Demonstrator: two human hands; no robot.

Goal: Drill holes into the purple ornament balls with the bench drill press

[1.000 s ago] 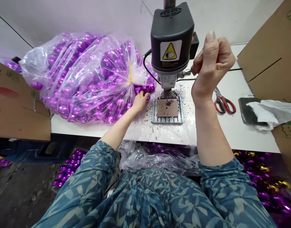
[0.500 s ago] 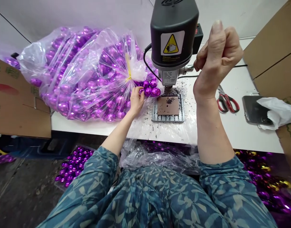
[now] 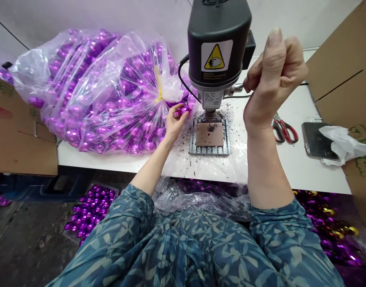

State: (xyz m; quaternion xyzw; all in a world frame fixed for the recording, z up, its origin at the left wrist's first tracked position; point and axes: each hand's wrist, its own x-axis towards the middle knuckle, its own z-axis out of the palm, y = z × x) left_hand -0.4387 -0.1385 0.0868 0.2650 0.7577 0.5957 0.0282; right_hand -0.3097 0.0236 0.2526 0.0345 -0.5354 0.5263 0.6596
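My left hand (image 3: 175,121) is curled around a shiny purple ball (image 3: 185,109) beside the tied neck of a large clear bag (image 3: 111,95) full of purple balls. To its right stands a black press machine (image 3: 219,52) with a yellow warning label. My right hand (image 3: 274,75) is raised, its fingers wrapped round the end of the machine's metal lever (image 3: 238,87). Below the machine's head, a brown board (image 3: 209,137) with a small hole and dark shavings lies on a slotted metal base (image 3: 226,150); no ball is on the board.
Red-handled scissors (image 3: 287,133), a dark phone (image 3: 316,139) and a crumpled tissue (image 3: 344,143) lie at the right. Cardboard boxes stand at the left (image 3: 21,135) and right (image 3: 341,87). A tray of purple balls (image 3: 91,211) sits below the table.
My left hand has closed on a purple ball and lifted it slightly; the row of loose balls beside the bag is now mostly hidden. My right hand stays on the lever. The view has shifted slightly.
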